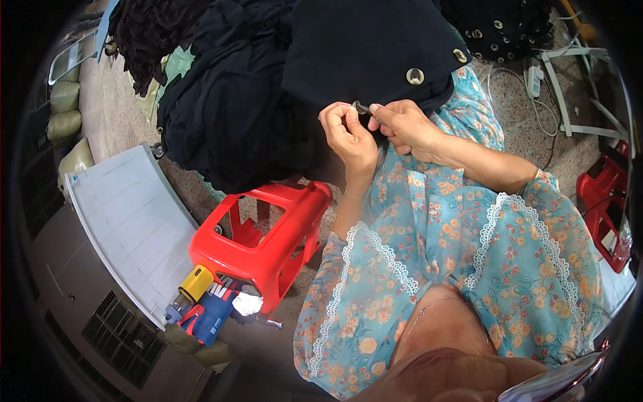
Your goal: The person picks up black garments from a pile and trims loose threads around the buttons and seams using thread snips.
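Matt black cloth (362, 53), soft and folded, fitted with shiny metal eyelets (414, 76). Small bright metal piece (362, 107) pinched between the hands. Glossy smooth red plastic stool (268, 244). Thin printed floral fabric sleeve (429, 221), white lace trim. Rough speckled stone floor (522, 114).

Both forearms reach forward from wide lace-trimmed sleeves, bare from the elbow down. The left hand (348, 137) curls upright, thumb and forefinger pinched together. The right hand (402, 126) lies just beside it, knuckles up, fingertips meeting the left's.
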### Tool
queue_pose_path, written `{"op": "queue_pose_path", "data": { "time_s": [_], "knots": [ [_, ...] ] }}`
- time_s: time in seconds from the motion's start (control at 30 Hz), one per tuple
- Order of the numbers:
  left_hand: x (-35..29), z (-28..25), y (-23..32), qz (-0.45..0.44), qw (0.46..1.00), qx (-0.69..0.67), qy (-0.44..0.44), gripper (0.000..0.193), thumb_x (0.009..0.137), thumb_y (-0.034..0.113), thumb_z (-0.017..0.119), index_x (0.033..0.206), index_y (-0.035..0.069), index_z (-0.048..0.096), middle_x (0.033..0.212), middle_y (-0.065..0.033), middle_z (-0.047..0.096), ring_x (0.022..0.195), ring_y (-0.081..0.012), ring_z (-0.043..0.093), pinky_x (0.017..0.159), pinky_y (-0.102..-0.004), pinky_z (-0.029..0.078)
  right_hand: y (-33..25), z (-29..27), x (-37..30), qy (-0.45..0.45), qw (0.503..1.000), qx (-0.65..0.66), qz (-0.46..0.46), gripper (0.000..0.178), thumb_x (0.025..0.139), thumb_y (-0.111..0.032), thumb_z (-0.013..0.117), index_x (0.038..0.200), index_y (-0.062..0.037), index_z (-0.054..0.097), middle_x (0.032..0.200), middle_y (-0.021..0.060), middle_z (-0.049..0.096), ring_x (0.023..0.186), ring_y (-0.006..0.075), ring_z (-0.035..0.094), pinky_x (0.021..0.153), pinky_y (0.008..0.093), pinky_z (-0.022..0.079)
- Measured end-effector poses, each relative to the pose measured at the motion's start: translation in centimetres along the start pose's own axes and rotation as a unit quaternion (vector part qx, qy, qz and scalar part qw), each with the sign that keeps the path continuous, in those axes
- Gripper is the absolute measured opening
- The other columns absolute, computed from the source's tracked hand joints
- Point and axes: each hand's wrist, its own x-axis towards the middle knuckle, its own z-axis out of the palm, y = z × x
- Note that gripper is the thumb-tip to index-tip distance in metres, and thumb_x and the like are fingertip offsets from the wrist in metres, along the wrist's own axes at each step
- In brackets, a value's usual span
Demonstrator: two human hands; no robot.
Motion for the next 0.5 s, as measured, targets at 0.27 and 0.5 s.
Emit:
{"op": "queue_pose_path", "data": {
  "time_s": [0.27, 0.5],
  "knots": [
    [1.7, -2.8, -1.6, -0.101, 0.977, -0.143, 0.121, 0.028, 0.1, 0.019, 0.048, 0.078, 0.004, 0.053, 0.066, -0.002, 0.053, 0.058, -0.0094, 0.051, 0.056, -0.0227, 0.044, -0.8, -2.3, -3.5, -0.096, 0.989, 0.086, -0.07, 0.043, 0.098, -0.04, 0.048, 0.085, -0.0009, 0.06, 0.058, -0.0044, 0.038, 0.04, 0.0027, 0.024, 0.036, 0.0205, 0.019],
    [4.4, -0.5, 3.7, 0.181, 0.978, 0.104, 0.004, 0.02, 0.078, -0.003, 0.071, 0.097, 0.001, 0.067, 0.101, -0.0097, 0.058, 0.075, -0.0165, 0.058, 0.067, -0.0274, 0.049, 1.0, -7.1, -3.4, 0.125, 0.941, 0.202, -0.243, 0.04, 0.096, -0.042, 0.054, 0.086, -0.0032, 0.059, 0.054, -0.0074, 0.035, 0.04, 0.0012, 0.024, 0.036, 0.0199, 0.019]
  ]
}}
